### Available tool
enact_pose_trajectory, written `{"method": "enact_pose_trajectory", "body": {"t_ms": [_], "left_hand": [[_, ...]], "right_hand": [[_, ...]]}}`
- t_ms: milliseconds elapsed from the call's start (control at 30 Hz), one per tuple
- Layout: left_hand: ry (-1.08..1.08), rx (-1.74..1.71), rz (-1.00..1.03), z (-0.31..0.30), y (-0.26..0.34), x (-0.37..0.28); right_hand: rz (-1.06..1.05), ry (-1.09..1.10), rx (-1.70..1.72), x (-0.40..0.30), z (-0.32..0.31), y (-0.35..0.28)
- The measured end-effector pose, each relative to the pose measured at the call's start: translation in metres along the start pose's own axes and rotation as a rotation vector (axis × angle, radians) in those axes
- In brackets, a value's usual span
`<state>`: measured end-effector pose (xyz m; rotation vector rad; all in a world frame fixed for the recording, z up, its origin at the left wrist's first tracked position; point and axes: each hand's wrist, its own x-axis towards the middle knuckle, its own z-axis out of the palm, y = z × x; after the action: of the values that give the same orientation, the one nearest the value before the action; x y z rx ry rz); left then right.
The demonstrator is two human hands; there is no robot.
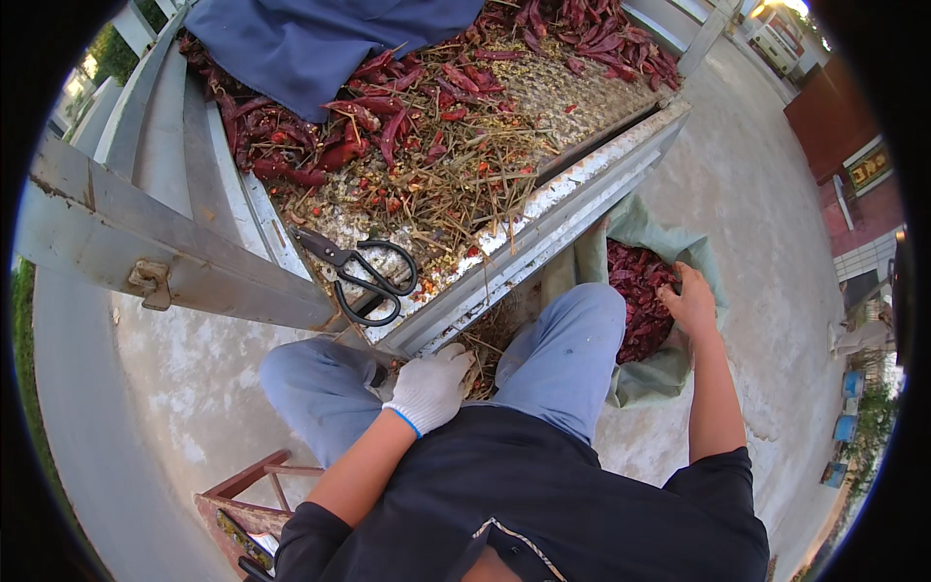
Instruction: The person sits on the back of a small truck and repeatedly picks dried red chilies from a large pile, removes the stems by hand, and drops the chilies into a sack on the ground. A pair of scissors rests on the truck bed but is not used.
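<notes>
My left hand, in a white knitted glove, is low between my knees beside dry stalks and plant litter. Its fingers are bent, and whether they hold some of the litter is hidden. Bare, my right hand reaches over a pale green woven sack, at the edge of the red chili peppers filling it. The thumb and fingers are apart with nothing visible between them. Black-handled scissors lie on the near corner of a metal truck bed.
Dried red chili peppers, straw-like stalks and seeds cover the bed. A dark blue cloth covers some peppers. The bed's metal side panel swings out at left. A reddish-brown wooden chair stands behind my left side on concrete.
</notes>
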<state>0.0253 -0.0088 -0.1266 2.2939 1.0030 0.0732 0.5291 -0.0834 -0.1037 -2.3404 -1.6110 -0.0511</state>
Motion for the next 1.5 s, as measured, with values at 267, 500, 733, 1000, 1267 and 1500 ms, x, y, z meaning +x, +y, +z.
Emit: {"method": "enact_pose_trajectory", "body": {"t_ms": [267, 500, 733, 1000, 1267, 1500], "left_hand": [[-0.413, 0.232, 0.059, 0.088, -0.038, 0.077], [-0.457, -0.154, -0.192, 0.144, -0.1, 0.038], [-0.209, -0.175, -0.248, 0.068, -0.067, 0.015], [-0.224, -0.287, -0.208, 0.056, -0.059, 0.005], [-0.064, -0.252, -0.128, 0.03, -0.038, -0.015], [0.448, -0.673, -0.205, -0.081, 0.04, -0.026]], "right_hand": [[0.051, -0.277, 0.599, -0.003, -0.022, -0.122], [-0.018, -0.286, 0.849, 0.063, -0.028, -0.224], [-0.418, 0.06, 0.471, 0.22, -0.009, -0.317], [-0.317, -0.088, 0.02, 0.288, 0.023, -0.372], [-0.437, 0.117, 0.361, 0.228, -0.026, -0.347], [-0.272, -0.482, 1.043, 0.113, -0.069, -0.334]]}}
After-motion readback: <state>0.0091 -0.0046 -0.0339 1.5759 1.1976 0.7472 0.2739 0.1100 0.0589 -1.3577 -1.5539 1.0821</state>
